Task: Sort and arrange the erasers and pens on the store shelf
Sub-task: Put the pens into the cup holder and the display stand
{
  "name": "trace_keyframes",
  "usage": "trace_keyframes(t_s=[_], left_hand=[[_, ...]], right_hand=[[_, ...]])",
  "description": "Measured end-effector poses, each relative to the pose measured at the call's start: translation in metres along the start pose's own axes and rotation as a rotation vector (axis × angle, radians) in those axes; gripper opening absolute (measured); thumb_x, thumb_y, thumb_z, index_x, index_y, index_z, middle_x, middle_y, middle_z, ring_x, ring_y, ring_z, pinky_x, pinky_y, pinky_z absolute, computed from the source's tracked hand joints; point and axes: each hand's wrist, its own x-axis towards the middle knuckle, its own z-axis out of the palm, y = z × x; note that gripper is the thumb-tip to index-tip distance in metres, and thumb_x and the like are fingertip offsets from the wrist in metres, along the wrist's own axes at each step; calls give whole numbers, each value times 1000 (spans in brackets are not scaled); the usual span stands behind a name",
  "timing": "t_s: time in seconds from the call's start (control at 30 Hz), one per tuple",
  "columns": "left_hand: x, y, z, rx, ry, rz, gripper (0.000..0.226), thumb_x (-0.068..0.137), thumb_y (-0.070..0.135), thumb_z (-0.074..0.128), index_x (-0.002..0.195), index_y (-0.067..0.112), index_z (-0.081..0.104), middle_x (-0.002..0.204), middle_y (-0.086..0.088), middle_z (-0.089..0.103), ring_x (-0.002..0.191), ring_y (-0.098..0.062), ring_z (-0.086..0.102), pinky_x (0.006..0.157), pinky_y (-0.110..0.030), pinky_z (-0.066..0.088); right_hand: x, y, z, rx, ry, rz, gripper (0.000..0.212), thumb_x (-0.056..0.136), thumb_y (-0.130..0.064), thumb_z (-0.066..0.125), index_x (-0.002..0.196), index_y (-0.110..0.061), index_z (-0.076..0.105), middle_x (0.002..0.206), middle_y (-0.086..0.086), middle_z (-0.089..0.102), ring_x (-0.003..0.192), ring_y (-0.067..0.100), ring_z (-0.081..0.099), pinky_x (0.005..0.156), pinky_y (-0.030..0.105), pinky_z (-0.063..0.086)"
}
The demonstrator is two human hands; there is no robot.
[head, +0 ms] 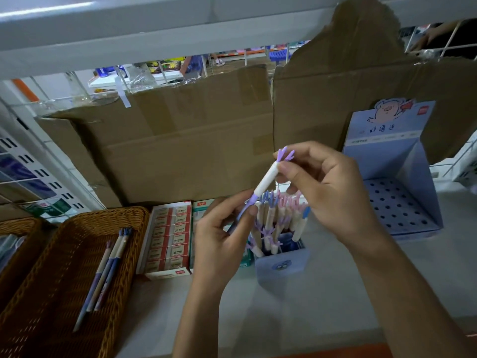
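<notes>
Above pen box [282,264], left hand [222,236] and right hand [322,192] both grasp pen [265,182]. Risk: cap pops off, drops among pens.

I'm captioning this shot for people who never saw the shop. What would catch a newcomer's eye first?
First, the two hands at centre: the left hand and right hand hold one white pen with a purple antler-like top. Just beneath stands a blue box of similar pens. To the left lie a red-and-white tray of erasers and a wicker basket with a few pens.
</notes>
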Motion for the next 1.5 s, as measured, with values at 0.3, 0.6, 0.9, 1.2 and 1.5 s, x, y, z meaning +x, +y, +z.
trace_keyframes(t_s=[0.3,0.6,0.9,1.2,1.5], left_hand=[[0,-12,-7,21,56,-148,16,86,23,59,98,23,69,96,6,70,92,-7,65,75,-15,49],[-2,-15,-10,19,47,-147,16,85,23,57,96,23,69,91,8,70,88,-8,65,73,-18,50],[-8,-17,-38,216,76,-123,21,85,28,55,100,21,69,95,7,69,89,-6,65,77,-29,55],[-27,-37,-141,1094,176,-332,46,87,23,56,132,15,49,124,-14,51,112,-35,46,96,-43,37],[-26,-80,-208,1354,-64,-904,36,100,25,35,133,11,41,136,-13,39,127,-31,37,93,-37,44]], right_hand=[[-11,-20,-23,-307,36,-141,11,86,-15,63,85,-27,63,78,-4,69,71,10,67,65,25,55],[-12,2,-1,-743,-306,-8,8,82,-19,69,78,-26,70,72,-15,64,69,2,59,63,23,48],[-15,-13,24,-1064,-439,-25,30,84,-25,59,113,-33,63,98,-11,46,101,10,44,73,25,38],[-24,31,183,-777,-633,-316,26,85,-14,50,105,-17,66,107,5,61,106,24,52,92,34,43],[-36,76,282,-1002,-844,-302,26,89,-14,48,107,-8,65,109,10,63,107,28,51,99,37,32]])
